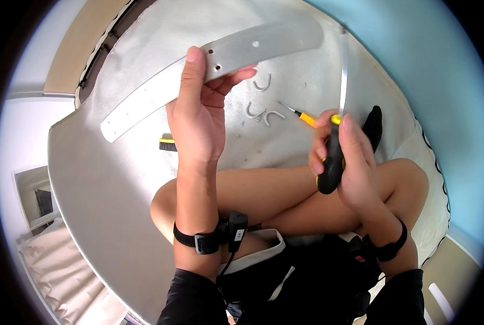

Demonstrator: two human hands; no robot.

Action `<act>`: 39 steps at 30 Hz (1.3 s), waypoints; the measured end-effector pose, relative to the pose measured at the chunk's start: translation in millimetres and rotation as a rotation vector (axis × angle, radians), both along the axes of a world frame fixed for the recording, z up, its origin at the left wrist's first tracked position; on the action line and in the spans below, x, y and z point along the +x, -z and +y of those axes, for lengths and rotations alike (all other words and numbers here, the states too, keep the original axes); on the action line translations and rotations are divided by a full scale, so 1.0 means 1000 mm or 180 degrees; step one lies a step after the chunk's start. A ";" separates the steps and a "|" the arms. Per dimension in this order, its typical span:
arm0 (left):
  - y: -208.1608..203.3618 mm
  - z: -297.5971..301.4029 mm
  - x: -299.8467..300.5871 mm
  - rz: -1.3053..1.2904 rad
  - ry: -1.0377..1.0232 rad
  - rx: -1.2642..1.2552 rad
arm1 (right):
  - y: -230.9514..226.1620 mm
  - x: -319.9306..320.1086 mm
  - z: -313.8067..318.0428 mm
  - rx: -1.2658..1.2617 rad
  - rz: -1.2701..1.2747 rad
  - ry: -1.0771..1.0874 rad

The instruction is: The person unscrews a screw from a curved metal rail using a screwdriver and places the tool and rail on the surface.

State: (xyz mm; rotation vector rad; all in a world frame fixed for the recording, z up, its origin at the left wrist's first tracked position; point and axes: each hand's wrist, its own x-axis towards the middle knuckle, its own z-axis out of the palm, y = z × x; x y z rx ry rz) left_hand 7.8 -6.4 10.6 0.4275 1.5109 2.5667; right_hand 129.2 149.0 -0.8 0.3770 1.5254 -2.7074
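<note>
My left hand (201, 116) is closed around the middle of a long, flat silver metal strip (147, 97) with rounded ends and several small holes. The strip slants up to the right, raised above the pale sheet, with my thumb on its face and my fingers behind it. In my right hand (355, 160) is a screwdriver (331, 165) with a black and yellow handle. Its long shaft points upward, apart from the strip. Between the hands, curved metal hooks (274, 116) lie on the sheet. A smaller screwdriver (306, 118) with an orange handle rests beside my right fingers.
A yellow and black brush (167, 144) is partly hidden behind my left wrist. Tiny metal pieces (238, 135) are scattered near the hooks. My crossed legs (269, 192) take up the near part of the pale sheet (101, 211). A blue wall (431, 92) borders the right side.
</note>
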 end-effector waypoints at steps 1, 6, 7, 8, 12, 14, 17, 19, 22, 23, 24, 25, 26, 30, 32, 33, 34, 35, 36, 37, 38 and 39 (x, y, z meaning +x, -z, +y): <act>-0.001 0.001 -0.002 -0.0158 -0.0243 -0.0057 | 0.001 0.000 -0.004 0.0068 -0.0001 -0.0092; 0.000 -0.001 0.000 -0.0096 -0.0057 -0.0076 | 0.006 0.004 -0.015 0.0937 0.0188 -0.0604; 0.001 -0.002 0.001 -0.0058 0.0033 -0.0121 | 0.006 0.005 -0.014 0.1108 0.0217 -0.0670; 0.001 0.000 0.002 -0.0062 0.0000 -0.0167 | 0.006 0.006 -0.014 0.1280 0.0239 -0.0736; 0.000 0.003 0.007 -0.0002 -0.0017 -0.0390 | 0.006 0.005 -0.013 0.1394 0.0096 -0.0784; 0.000 0.003 0.008 0.0054 -0.0008 -0.0472 | 0.005 0.006 -0.012 0.1495 0.0104 -0.0895; -0.001 0.003 0.009 0.0130 -0.0041 -0.0508 | 0.006 0.007 -0.014 0.1387 0.0080 -0.0815; -0.002 0.004 0.009 0.0200 -0.0050 -0.0517 | 0.009 0.008 -0.015 0.1328 0.0116 -0.0734; -0.003 0.006 0.010 0.0322 -0.0002 -0.0694 | 0.012 0.008 -0.013 0.1355 0.0213 -0.0703; -0.004 0.005 0.011 0.0293 -0.0018 -0.0692 | 0.010 0.007 -0.014 0.1344 0.0221 -0.0707; -0.005 0.006 0.011 0.0265 -0.0034 -0.0690 | 0.009 0.007 -0.014 0.1334 0.0229 -0.0711; -0.005 0.006 0.012 0.0235 -0.0049 -0.0686 | 0.008 0.007 -0.014 0.1254 0.0206 -0.0727; -0.006 0.006 0.012 0.0234 -0.0054 -0.0672 | 0.007 0.007 -0.014 0.1171 0.0185 -0.0747; -0.006 0.007 0.013 0.0215 -0.0083 -0.0616 | 0.001 0.006 -0.012 0.0830 -0.0049 -0.1045; -0.005 0.007 0.012 0.0215 -0.0087 -0.0571 | -0.002 0.006 -0.010 0.0637 -0.0047 -0.1224; -0.003 0.006 0.012 0.0222 -0.0081 -0.0538 | -0.004 0.006 -0.010 0.0542 -0.0046 -0.1314; -0.003 0.005 0.011 0.0229 -0.0077 -0.0506 | -0.005 0.006 -0.010 0.0438 -0.0060 -0.1352; -0.002 0.005 0.012 0.0224 -0.0083 -0.0488 | -0.005 0.006 -0.010 0.0340 -0.0081 -0.1388; -0.003 0.005 0.012 0.0218 -0.0089 -0.0471 | -0.006 0.006 -0.009 0.0243 -0.0103 -0.1424; -0.003 0.005 0.012 0.0212 -0.0096 -0.0454 | -0.007 0.006 -0.009 0.0207 -0.0146 -0.1422; -0.003 0.005 0.012 0.0199 -0.0101 -0.0442 | -0.007 0.006 -0.010 0.0170 -0.0189 -0.1422; -0.003 0.004 0.013 0.0185 -0.0106 -0.0430 | -0.008 0.007 -0.011 0.0133 -0.0232 -0.1421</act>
